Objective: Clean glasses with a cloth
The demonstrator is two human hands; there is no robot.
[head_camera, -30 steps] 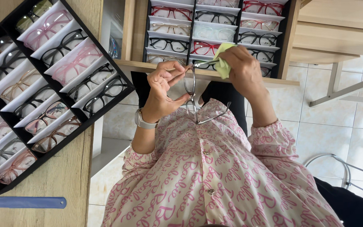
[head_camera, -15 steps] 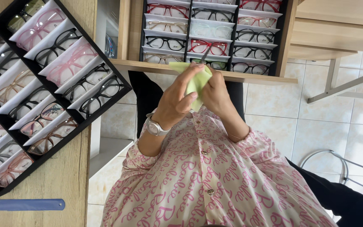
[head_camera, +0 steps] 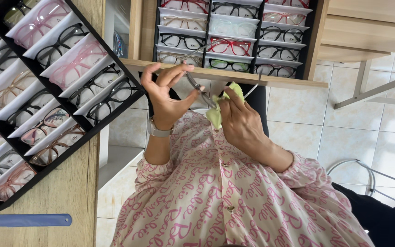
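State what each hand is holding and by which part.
The left hand pinches thin-framed glasses by the frame's edge, near a temple hinge. The right hand holds a yellow-green cleaning cloth, pressed around one lens with the fingertips.

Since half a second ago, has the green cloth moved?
Yes. The green cloth has dropped below the wooden shelf edge it overlapped before, now nearer the pink shirt, in the right hand.

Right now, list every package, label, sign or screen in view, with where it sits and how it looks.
Display tray: left, on the wooden table; black, white slots holding glasses.
Second display tray: top centre, on the shelf; black, white slots holding glasses.
Labels: small dark marks on lenses, too small to describe.
Signs, screens: none.
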